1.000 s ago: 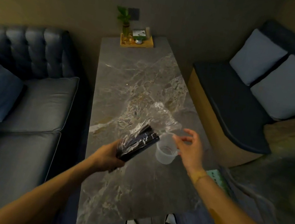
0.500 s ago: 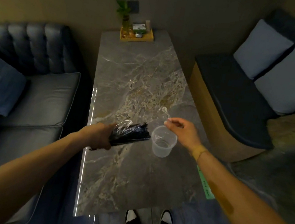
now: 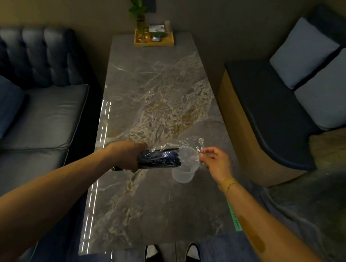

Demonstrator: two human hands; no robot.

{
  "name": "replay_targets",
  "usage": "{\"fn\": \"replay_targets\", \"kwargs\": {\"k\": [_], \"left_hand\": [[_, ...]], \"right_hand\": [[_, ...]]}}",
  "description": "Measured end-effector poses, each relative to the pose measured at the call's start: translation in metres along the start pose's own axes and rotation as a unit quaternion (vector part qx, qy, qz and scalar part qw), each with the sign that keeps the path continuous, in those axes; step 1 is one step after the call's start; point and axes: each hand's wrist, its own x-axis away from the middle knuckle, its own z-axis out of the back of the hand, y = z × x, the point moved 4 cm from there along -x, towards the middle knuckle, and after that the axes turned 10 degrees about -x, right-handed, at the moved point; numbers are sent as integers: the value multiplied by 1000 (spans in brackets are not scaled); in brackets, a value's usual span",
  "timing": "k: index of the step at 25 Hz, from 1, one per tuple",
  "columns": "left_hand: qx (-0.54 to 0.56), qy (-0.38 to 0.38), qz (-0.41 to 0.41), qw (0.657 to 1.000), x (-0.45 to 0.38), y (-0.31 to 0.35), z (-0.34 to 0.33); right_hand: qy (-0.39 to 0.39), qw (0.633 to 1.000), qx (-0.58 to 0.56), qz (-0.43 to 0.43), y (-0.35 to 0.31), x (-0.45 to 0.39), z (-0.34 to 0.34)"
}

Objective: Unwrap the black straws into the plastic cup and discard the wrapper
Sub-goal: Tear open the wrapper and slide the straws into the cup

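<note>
Centre of the frame, over the marble tabletop [image 3: 137, 202]: left hand [image 3: 128, 154] wrapped around the near end of the black straws [image 3: 161, 158], fingers curled shut on the bundle, held roughly level with the free ends pointing right, at the rim of the plastic cup [image 3: 184, 169]. Cup upright on the tabletop, just right of the bundle, apparently empty. Clear wrapper [image 3: 190, 144] partly off: crinkled film over the straws' upper side, a loose tail trailing up and right. Right hand [image 3: 215, 163] just right of the cup, thumb and forefinger pressed together on that tail, other fingers loosely curled.

Likely trouble from here:

- Tipping the cup. Light, empty, nothing steadying it, both hands busy; a nudge from the straw ends against the rim, or film dragging across it, probably enough to knock it over.
- Spilling straws. Bundle lying nearly flat, not aimed down into the mouth; once freed of film, loose ones apt to slide out onto the tabletop or past its edge to the floor.
- Film snagging or tearing. Thin and clingy; a hard pull could leave a strip caught under the left grip.
- Dim light and clear plastic: edges of film and cup hard to judge.
</note>
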Motion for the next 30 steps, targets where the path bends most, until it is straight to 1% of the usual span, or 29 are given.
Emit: {"fn": "replay_targets", "kwargs": {"k": [4, 8, 14, 20, 25, 30], "left_hand": [[51, 16, -12, 998, -4, -6, 6], [206, -7, -24, 978, -1, -16, 14], [291, 12, -21, 956, 5, -24, 29], [271, 20, -22, 962, 10, -15, 56], [194, 28, -13, 981, 9, -2, 78], [151, 20, 15, 988, 5, -1, 94]], "right_hand": [[7, 1000, 7, -7, 1, -3, 0], [18, 999, -22, -19, 3, -2, 5], [15, 999, -16, -32, -1, -7, 0], [13, 998, 23, -50, -2, -16, -4], [7, 998, 11, -69, 3, -19, -2], [-38, 995, -1, -93, 3, -22, -10]]}}
